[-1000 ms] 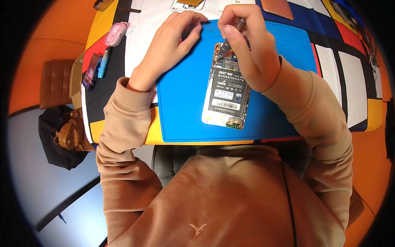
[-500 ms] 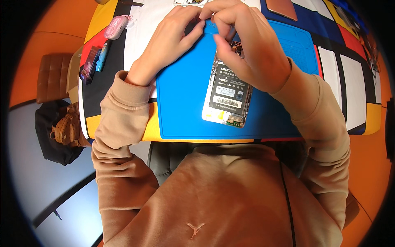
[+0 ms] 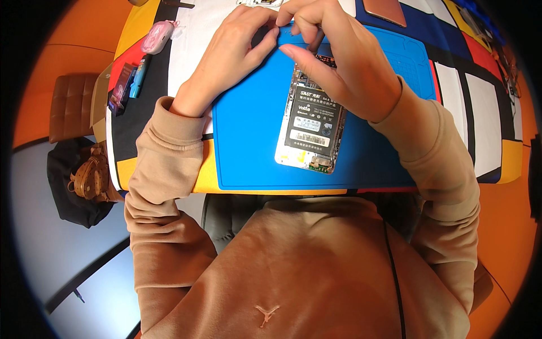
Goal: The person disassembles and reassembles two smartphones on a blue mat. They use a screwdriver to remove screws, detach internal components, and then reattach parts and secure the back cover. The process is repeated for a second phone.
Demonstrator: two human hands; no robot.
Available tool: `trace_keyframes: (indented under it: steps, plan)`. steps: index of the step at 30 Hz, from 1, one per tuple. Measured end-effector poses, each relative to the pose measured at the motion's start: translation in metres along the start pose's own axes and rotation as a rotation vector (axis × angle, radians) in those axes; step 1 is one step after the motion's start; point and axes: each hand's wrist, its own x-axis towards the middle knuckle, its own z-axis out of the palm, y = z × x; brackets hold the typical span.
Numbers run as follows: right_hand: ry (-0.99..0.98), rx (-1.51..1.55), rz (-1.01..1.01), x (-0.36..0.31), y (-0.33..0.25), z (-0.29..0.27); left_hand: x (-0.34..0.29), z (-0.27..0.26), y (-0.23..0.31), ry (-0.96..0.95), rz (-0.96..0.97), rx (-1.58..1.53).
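An opened smartphone (image 3: 311, 121) lies on a blue work mat (image 3: 248, 147), its black battery and bits of circuit board exposed. Over the mat's far edge, my left hand (image 3: 241, 48) has curled fingers, with thumb and index close together. My right hand (image 3: 350, 59) arches above the phone's top end and covers part of it. Its index fingertip meets the left fingertips, while its thumb stands away. A narrow dark thing (image 3: 318, 40) shows partly beneath the right fingers; its kind is unclear. Whatever sits between the left fingertips is hidden. Tiny specks lie on the mat beside the fingers.
At the left are a pink-and-white case (image 3: 157, 37), a blue pen-like tube (image 3: 137, 82) and a dark small box (image 3: 121, 89). A rose-coloured flat device (image 3: 385, 11) lies at the far right. Another electronic part (image 3: 263, 2) shows beyond my hands. The tablecloth (image 3: 485, 124) is colour-blocked.
My right thumb has shifted left and slightly up, away from the curled fingers, uncovering more of the battery. My left hand has barely moved.
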Motion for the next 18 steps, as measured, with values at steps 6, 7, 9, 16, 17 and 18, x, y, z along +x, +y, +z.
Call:
trace_keyframes:
  steps: [6,7,9,16,17,18]
  plan:
    - [-0.101,-0.027,0.064,0.0012,-0.0040,-0.0070,0.0006,0.0009,0.0010,0.008,-0.014,0.012]
    - [-0.066,-0.025,0.006,0.0023,-0.0025,-0.0051,0.0007,0.0007,0.0012,0.009,-0.002,0.011]
    - [-0.033,-0.036,-0.038,0.0033,-0.0006,-0.0026,0.0001,0.0007,0.0015,0.007,-0.019,0.010]
    - [-0.060,0.046,0.036,0.0006,0.0002,-0.0060,0.0010,0.0002,0.0019,-0.003,-0.008,-0.017]
    - [-0.047,0.045,0.042,0.0008,-0.0005,-0.0053,0.0017,0.0001,0.0020,0.004,0.027,-0.022]
    - [-0.034,0.045,0.048,0.0015,-0.0006,-0.0042,0.0020,-0.0001,0.0024,0.001,0.020,-0.014]
